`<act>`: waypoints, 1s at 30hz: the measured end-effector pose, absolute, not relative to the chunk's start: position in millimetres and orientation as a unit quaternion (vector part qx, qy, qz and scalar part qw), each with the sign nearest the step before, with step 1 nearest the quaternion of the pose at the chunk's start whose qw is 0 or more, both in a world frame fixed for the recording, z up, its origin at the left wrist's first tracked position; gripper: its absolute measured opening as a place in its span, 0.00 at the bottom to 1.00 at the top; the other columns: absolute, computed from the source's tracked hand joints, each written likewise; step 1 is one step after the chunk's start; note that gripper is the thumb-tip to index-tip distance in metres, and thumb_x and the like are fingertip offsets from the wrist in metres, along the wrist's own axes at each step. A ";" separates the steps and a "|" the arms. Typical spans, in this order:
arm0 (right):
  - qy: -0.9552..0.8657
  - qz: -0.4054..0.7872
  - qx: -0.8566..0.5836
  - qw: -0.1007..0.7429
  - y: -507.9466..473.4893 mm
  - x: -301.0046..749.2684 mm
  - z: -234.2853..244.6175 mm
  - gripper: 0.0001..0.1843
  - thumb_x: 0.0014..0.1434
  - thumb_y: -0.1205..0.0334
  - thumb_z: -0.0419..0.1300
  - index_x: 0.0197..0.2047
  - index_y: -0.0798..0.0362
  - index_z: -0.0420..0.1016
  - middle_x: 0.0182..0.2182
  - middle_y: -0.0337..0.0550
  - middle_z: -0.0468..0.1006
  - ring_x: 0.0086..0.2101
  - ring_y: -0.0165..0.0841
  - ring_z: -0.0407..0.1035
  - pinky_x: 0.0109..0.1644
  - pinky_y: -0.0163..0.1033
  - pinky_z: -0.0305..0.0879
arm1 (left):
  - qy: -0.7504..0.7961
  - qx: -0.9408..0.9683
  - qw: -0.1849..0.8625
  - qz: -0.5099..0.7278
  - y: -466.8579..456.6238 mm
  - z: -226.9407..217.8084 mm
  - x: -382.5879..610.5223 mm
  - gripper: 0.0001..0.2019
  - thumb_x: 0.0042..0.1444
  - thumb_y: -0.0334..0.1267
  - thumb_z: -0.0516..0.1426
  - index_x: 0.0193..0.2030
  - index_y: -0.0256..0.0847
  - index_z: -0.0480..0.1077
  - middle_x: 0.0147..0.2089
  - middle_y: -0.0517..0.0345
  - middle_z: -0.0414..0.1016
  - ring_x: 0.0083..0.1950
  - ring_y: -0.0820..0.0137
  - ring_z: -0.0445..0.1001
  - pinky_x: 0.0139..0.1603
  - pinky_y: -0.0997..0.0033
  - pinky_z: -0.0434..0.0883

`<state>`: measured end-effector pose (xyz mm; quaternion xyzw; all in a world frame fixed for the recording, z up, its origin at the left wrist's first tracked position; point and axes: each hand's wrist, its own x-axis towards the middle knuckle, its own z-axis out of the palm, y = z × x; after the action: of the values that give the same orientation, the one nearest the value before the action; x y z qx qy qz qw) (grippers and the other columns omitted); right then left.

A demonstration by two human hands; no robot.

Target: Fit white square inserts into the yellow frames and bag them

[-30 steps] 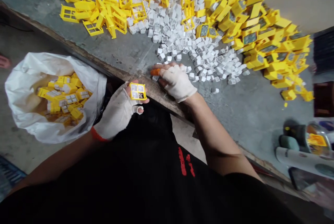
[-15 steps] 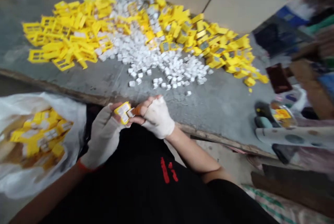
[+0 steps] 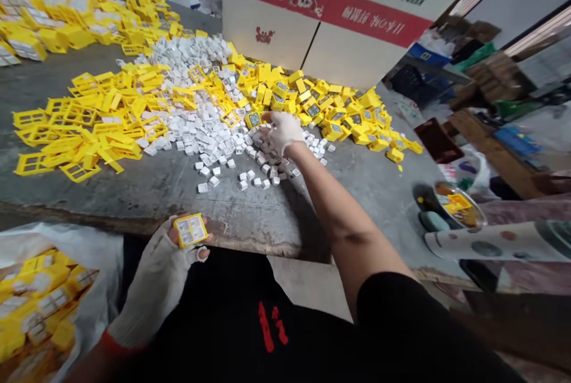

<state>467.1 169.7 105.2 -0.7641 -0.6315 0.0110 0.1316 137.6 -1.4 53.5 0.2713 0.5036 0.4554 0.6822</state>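
two gloved hands: your left hand (image 3: 156, 279) clamps a filled yellow frame (image 3: 191, 230) just off the table (image 3: 250, 210) edge. your right hand (image 3: 284, 131) is out on the white cubes (image 3: 209, 133), can't tell if it's closed on any. looks like the picking step; next wants a clean pinch.

A small yellow four-window frame (image 3: 191, 230), its openings filled with white inserts, sits face-up and slightly tilted at near left. Loose white square caps (image 3: 232, 145) lie heaped farther off, toward the centre.
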 end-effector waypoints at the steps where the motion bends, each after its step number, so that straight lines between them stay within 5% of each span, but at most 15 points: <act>1: -0.619 0.009 -0.777 0.112 191.5 468.5 106.3 0.21 0.72 0.58 0.69 0.65 0.53 0.84 0.64 0.61 0.86 0.63 0.53 0.80 0.68 0.57 0.73 | 0.507 0.260 0.684 0.456 -0.5 54.3 138.2 0.17 0.49 0.36 0.78 0.46 0.47 0.84 0.43 0.57 0.88 0.41 0.61 0.88 0.36 0.69 0.85; 6: -0.578 0.060 -0.807 0.101 248.2 459.8 104.6 0.24 0.65 0.58 0.73 0.62 0.54 0.82 0.63 0.63 0.86 0.65 0.59 0.78 0.73 0.62 0.68 | 0.523 0.205 0.676 0.477 1.2 59.3 138.4 0.31 0.38 0.51 0.83 0.46 0.41 0.82 0.44 0.52 0.89 0.37 0.59 0.86 0.29 0.66 0.82; 9: -0.583 0.110 -0.780 0.200 234.8 461.0 108.8 0.26 0.65 0.60 0.70 0.65 0.55 0.80 0.61 0.61 0.86 0.62 0.55 0.80 0.72 0.59 0.73 | 0.521 0.178 0.675 0.491 1.4 59.6 136.1 0.37 0.31 0.51 0.85 0.47 0.40 0.80 0.43 0.53 0.89 0.36 0.58 0.86 0.29 0.65 0.82; 14: -0.642 0.294 -0.638 0.308 128.6 457.6 85.2 0.37 0.59 0.52 0.75 0.69 0.49 0.75 0.58 0.50 0.86 0.51 0.44 0.84 0.58 0.50 0.84 | 0.497 0.195 0.694 0.483 -3.3 61.3 135.0 0.28 0.42 0.48 0.82 0.48 0.42 0.81 0.46 0.55 0.87 0.39 0.61 0.86 0.32 0.67 0.82; 18: -0.651 0.445 -0.515 0.335 24.2 447.7 45.1 0.34 0.56 0.46 0.78 0.62 0.47 0.77 0.54 0.49 0.88 0.52 0.46 0.84 0.62 0.55 0.81 | 0.436 0.226 0.729 0.477 -12.6 57.0 137.1 0.22 0.50 0.47 0.79 0.49 0.44 0.82 0.48 0.55 0.88 0.39 0.62 0.86 0.33 0.67 0.82; 25: -0.687 0.163 -0.700 0.106 -22.4 446.7 63.1 0.33 0.68 0.64 0.60 0.75 0.52 0.76 0.65 0.57 0.85 0.65 0.52 0.79 0.70 0.60 0.73 | 0.399 0.247 0.753 0.461 -30.7 50.2 142.5 0.17 0.56 0.41 0.76 0.50 0.45 0.80 0.49 0.54 0.88 0.42 0.60 0.88 0.35 0.68 0.82; 30: -0.676 0.039 -0.735 -0.042 -11.2 422.1 84.5 0.33 0.70 0.49 0.68 0.73 0.55 0.78 0.60 0.63 0.88 0.60 0.61 0.80 0.66 0.64 0.68 | 0.395 0.237 0.748 0.478 -36.9 51.8 148.3 0.19 0.58 0.42 0.75 0.51 0.43 0.77 0.49 0.52 0.89 0.39 0.61 0.88 0.33 0.68 0.80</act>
<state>422.1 -11.2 84.5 -0.7347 -0.6760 0.0390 -0.0418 148.3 -36.9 51.8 0.2366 0.3954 0.4782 0.7477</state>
